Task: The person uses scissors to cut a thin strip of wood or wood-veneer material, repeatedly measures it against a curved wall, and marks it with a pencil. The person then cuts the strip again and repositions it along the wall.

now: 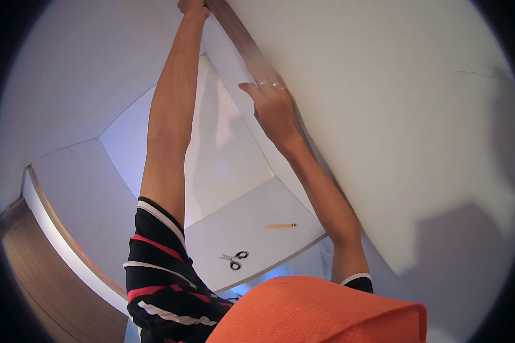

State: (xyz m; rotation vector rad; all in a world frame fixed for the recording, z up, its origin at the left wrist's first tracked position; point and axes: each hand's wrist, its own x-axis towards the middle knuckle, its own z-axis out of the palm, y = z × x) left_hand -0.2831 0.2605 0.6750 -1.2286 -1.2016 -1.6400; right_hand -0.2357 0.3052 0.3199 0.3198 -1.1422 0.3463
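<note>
A long brown wood-look strip (pixel 237 37) runs down the edge of a white panel, from the top of the view toward the lower right. At its upper end, my left hand (pixel 193 7) is closed against the strip, partly cut off by the picture's rim. My right hand (pixel 274 111) lies lower along the same strip, its fingers stretched up it and the thumb held apart. The fingertips are slightly blurred. Below, on a grey-white shelf board (pixel 212 234), lie scissors (pixel 235 260) with black handles and a yellow pencil or pen (pixel 281 225).
White panels form a box-like recess around the shelf. A large pale wall panel (pixel 395 114) fills the right side. At lower left are a curved white edge (pixel 68 246) and brown wood-look boards (pixel 46 274). Orange textured fabric (pixel 320 314) covers the bottom middle.
</note>
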